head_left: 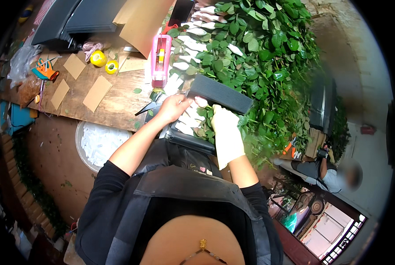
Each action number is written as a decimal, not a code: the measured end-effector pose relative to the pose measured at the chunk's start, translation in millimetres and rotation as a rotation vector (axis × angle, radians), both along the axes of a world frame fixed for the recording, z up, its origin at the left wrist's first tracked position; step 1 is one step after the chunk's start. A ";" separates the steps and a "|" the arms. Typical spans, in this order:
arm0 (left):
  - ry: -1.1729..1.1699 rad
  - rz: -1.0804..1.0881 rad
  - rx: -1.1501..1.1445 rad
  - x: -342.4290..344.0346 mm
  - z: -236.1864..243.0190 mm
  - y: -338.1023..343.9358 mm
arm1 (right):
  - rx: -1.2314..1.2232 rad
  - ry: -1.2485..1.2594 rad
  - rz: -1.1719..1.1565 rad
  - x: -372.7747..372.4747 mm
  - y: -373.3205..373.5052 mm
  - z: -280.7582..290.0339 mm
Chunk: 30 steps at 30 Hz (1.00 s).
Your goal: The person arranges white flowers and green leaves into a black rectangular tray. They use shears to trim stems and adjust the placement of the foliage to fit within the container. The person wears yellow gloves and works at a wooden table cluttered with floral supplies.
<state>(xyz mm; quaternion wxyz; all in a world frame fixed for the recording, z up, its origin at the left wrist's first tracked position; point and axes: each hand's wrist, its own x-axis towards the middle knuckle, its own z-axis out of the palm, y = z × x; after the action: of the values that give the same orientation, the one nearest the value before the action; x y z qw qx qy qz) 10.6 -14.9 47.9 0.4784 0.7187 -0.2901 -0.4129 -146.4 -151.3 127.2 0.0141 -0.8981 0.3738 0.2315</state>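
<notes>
My bare left hand (174,108) is closed at the left end of a dark ribbed sheet (221,93), its fingertips beside a pale pink rose bud (200,101). A pale yellow glove covers my right hand (226,130). Its fingers are bent together under the sheet's lower edge, among leaves; what they grip is hidden. Between my hands, several white-sleeved flowers (186,123) lie above a black folded edge (191,139) close to my body. Beyond the sheet, more white-sleeved flowers (202,17) lie in a row beside a large heap of leafy stems (268,57).
On the wooden table (122,95) are a pink tape dispenser (161,62), yellow tape rolls (99,58), cardboard pieces (97,93), and orange-and-teal gloves (45,70). Dark sheets (94,17) are stacked behind. A tub of white pieces (102,143) stands below; another person (323,172) is at right.
</notes>
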 end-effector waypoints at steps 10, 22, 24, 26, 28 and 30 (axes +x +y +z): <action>0.416 0.539 -0.238 21.3 12.6 38.6 | 0.144 -0.113 0.016 -9.5 -5.8 13.8; 0.021 -0.132 0.022 -5.0 5.6 22.1 | 0.098 -0.023 -0.012 -9.4 10.1 5.8; 0.109 -0.050 -0.010 -13.7 4.5 26.4 | 0.107 -0.005 -0.056 -8.6 10.0 2.4; 0.203 0.055 -0.063 -21.8 1.1 28.4 | 0.138 0.006 -0.086 -4.7 10.7 7.2; 0.296 0.217 -0.132 -24.1 -1.2 30.6 | 0.156 0.019 -0.109 -2.0 10.2 4.2; 0.387 0.421 -0.208 -18.3 11.9 29.8 | 0.164 0.032 -0.138 -4.7 6.9 -8.3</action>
<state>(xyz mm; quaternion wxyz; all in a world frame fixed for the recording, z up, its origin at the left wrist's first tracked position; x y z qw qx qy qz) -7.7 14.9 59.8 0.6709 0.6181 -0.0788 -0.4020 -151.1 -144.4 118.9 0.0974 -0.8623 0.4145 0.2742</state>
